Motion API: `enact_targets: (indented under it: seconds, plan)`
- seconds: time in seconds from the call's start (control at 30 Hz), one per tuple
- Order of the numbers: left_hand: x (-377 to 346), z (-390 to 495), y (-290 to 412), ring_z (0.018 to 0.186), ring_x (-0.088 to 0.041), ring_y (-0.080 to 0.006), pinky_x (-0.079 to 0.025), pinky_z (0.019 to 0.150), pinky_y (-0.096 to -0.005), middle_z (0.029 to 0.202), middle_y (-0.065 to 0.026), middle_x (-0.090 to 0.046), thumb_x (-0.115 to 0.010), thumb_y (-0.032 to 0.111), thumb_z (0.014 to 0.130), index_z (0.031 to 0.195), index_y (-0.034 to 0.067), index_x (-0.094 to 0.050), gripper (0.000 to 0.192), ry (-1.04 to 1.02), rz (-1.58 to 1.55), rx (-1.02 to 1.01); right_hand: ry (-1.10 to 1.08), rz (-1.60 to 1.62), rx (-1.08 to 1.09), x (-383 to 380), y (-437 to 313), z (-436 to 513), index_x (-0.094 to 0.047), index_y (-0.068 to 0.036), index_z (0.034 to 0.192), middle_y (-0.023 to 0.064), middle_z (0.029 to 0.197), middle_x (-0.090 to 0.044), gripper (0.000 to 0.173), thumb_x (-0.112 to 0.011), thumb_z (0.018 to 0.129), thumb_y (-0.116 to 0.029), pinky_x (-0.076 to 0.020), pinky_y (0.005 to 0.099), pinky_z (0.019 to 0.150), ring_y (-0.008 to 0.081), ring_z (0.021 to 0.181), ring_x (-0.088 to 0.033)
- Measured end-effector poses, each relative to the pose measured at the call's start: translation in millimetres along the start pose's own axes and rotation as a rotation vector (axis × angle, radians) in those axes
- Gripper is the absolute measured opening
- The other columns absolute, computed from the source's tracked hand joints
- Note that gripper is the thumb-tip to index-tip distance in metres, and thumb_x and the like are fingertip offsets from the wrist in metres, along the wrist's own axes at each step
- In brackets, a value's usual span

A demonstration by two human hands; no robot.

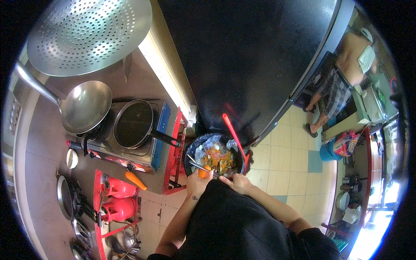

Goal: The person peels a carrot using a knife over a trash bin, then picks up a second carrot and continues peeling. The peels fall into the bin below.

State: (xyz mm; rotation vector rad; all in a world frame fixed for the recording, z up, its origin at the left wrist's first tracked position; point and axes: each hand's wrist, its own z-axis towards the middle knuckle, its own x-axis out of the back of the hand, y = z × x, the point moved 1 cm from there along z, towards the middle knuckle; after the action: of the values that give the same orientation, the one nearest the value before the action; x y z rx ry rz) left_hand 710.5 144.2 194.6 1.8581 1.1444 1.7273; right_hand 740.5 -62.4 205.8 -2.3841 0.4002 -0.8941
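A carrot (204, 173) is gripped in my left hand (197, 182), its orange end showing above the fingers. My right hand (240, 183) grips a knife (197, 165), whose blade lies across the carrot. Both hands are over the near edge of a dark speckled bin (192, 145). Inside it are orange vegetable peelings (221, 161), other scraps and a clear plastic bag (212, 142). Another carrot (135, 180), bright orange, rests at the counter's edge to the left.
A gas stove (130, 159) on the counter (42, 136) bears a frying pan (134, 123) and a wok (86, 107). Red gas cylinders (120, 208) stand below. A red stick (232, 128) leans by the bin against a dark refrigerator (253, 65). Another person (349, 61) stands far right.
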Motion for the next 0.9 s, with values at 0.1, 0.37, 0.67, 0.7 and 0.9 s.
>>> enact_targets:
  seconds: [0.1,0.37,0.67,0.7,0.9]
  plan:
    - [0.6,0.3,3.5,0.086,-0.066,-0.0413,-0.052,0.071,-0.0458,0.084,-0.02,-0.069,-0.069,0.052,0.08,0.099,0.007,-0.067,0.049,-0.042,-0.194,-0.006,0.011,-0.024,-0.017,-1.4,2.8,4.4,-0.071,-0.002,0.096,0.0271,0.09,-0.067,0.076,-0.039,0.09,-0.071,-0.0493,0.047,0.085,0.0404,0.096,-0.065]
    - [-4.6,8.4,2.3,0.061,-0.06,-0.0165,-0.048,0.056,-0.0295,0.068,-0.0035,-0.061,-0.041,0.053,0.099,0.102,0.008,-0.064,0.051,-0.325,-0.651,0.285,0.131,0.093,-0.056,1.7,37.1,15.2,-0.072,-0.007,0.101,0.026,0.092,-0.068,0.077,-0.04,0.087,-0.075,-0.0491,0.048,0.085,0.0393,0.097,-0.066]
    - [26.7,6.3,30.5,0.061,-0.061,-0.016,-0.048,0.043,-0.0281,0.087,-0.0095,-0.064,-0.031,0.061,0.098,0.133,0.012,-0.045,0.061,-0.618,-1.327,0.188,0.54,-0.214,0.381,47.3,3.3,-45.8,-0.062,-0.006,0.093,0.0179,0.062,-0.062,0.065,-0.057,0.081,-0.069,-0.0526,0.0469,0.059,0.0382,0.061,-0.065]
    - [29.8,5.6,35.3,0.059,-0.06,-0.0162,-0.048,0.044,-0.0275,0.084,-0.0093,-0.063,-0.032,0.061,0.098,0.125,0.009,-0.05,0.062,-0.617,-1.335,0.197,0.601,-0.306,0.453,51.2,-3.1,-54.1,-0.062,-0.006,0.092,0.0169,0.06,-0.061,0.065,-0.058,0.08,-0.07,-0.0526,0.046,0.056,0.0369,0.058,-0.065]
    - [39.5,-3.7,53.0,0.052,-0.058,-0.0157,-0.047,0.042,-0.0275,0.078,-0.0093,-0.063,-0.033,0.06,0.098,0.115,0.005,-0.055,0.062,-0.67,-1.354,0.278,0.656,-0.323,0.455,63.7,-21.1,-68.1,-0.061,-0.008,0.089,0.0149,0.056,-0.057,0.062,-0.063,0.077,-0.068,-0.0509,0.0437,0.053,0.0357,0.054,-0.063]
